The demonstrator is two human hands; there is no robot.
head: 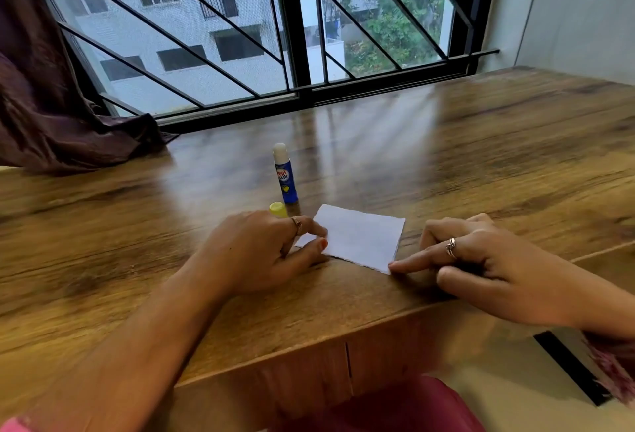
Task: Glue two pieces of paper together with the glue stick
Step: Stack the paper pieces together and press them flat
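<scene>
white paper (360, 236) lies flat at the centre of the frame on the wooden table (481, 157). the left hand (261, 253) pinches its left edge between thumb and curled fingers. the right hand (481, 260) touches the paper's lower right corner with its outstretched forefinger, the other fingers curled. above them, the blue glue stick (284, 175) stands upright, uncapped, its yellow cap (277, 209) just beside it.

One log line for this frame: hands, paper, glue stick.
left hand: pinches paper left edge | right hand: fingertip at near right corner | glue stick: upright, uncapped | cap: on table
</scene>
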